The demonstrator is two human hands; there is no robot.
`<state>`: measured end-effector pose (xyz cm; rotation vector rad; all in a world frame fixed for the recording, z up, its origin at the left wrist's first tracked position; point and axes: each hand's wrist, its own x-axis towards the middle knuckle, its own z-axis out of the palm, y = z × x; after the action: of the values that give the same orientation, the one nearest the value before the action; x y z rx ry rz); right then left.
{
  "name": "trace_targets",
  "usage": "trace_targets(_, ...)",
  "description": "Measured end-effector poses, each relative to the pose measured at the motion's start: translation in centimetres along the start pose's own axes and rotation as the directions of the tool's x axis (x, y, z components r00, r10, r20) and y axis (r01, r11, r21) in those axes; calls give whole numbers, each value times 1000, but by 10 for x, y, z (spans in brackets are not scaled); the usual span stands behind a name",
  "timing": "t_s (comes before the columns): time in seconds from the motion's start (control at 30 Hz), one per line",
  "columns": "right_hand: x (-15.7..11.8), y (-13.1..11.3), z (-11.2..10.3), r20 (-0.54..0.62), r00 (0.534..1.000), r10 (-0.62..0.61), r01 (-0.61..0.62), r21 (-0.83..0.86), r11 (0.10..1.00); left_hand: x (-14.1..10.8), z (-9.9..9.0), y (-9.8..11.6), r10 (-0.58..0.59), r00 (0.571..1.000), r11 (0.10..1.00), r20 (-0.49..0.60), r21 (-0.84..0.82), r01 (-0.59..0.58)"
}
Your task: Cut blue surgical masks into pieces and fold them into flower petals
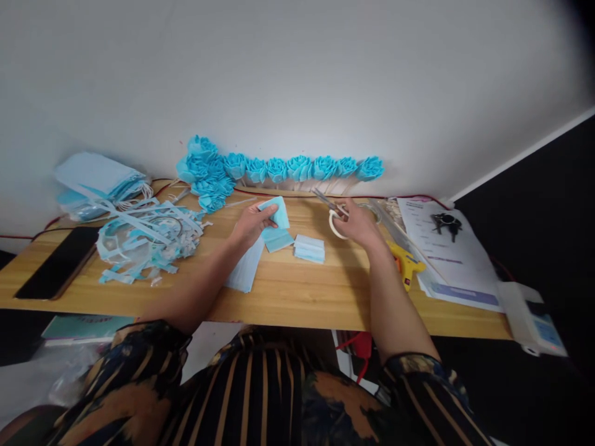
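Observation:
My left hand (253, 224) pinches a square piece of light-blue mask fabric (281, 212) between thumb and fingers. My right hand (357, 222) is closed on a pair of scissors (325, 198); their blades point to the upper left, toward the fabric but apart from it. Below the left hand lies a blue fabric piece (278, 240) on the table. A small stack of pale-blue cut pieces (309, 248) sits between the hands. Longer pale strips (245, 270) lie partly under my left forearm.
Blue fabric flowers (299, 168) line the wall. On the left are face masks (100, 176), a heap of offcuts (149, 238) and a phone (58, 262). A yellow glue gun (408, 263), printed papers (446, 248) and keys (446, 227) lie right. A white device (532, 317) overhangs the right edge.

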<state>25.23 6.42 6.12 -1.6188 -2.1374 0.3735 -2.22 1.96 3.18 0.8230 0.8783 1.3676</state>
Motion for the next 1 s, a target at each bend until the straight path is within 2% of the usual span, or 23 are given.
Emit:
trace_targets(0.07, 1, 9, 1, 109, 994, 26, -1, -222, 975, -1, 3, 0, 2, 1000, 1000, 0, 0, -2)
trace_targets(0.13, 0, 9, 2, 178, 982, 64, 0, -337, 941, -1, 5, -1, 1, 1000, 1000, 1, -3, -1)
trace_targets(0.2, -3, 3, 3, 98, 993, 72, -32, -359, 933, -2, 6, 0, -6, 1000, 1000, 4, -7, 6)
trace_targets(0.27, -7, -9, 4, -61, 998, 23, -37, -245, 969, -3, 7, 0, -15, 1000, 1000, 16, -4, 15)
trace_targets(0.3, -9, -17, 7, -117, 993, -16, 1, -128, 992, -3, 8, -1, -17, 1000, 1000, 22, 3, 17)
trace_targets(0.33, -11, -25, 10, -116, 991, -67, 71, 26, 997, -4, 9, -1, -15, 999, 1000, 30, 13, 15)
trace_targets(0.4, -16, -41, 18, -14, 990, -139, 136, 333, 933, -6, 11, -4, -5, 999, 999, 47, 39, 3)
trace_targets(0.47, -20, -55, 28, 94, 969, -227, 153, 491, 858, -7, 12, -7, 10, 998, 997, 62, 74, -14)
trace_targets(0.57, -24, -66, 42, 114, 958, -264, 160, 549, 820, -9, 14, -13, 26, 997, 991, 69, 128, -34)
trace_targets(0.67, -24, -67, 50, 25, 984, -177, 131, 574, 808, -9, 15, -16, 35, 997, 988, 68, 147, -44)
trace_targets(0.87, -15, -56, 55, -49, 994, -94, 99, 743, 662, -8, 13, -10, 27, 997, 984, 69, 173, -38)
trace_targets(0.93, -14, -54, 54, -91, 994, -64, 110, 744, 659, -9, 13, -8, 36, 998, 982, 49, 184, -44)
trace_targets(1.0, -14, -53, 52, -149, 988, -51, 142, 708, 691, -10, 13, -6, 40, 999, 983, 34, 180, -45)
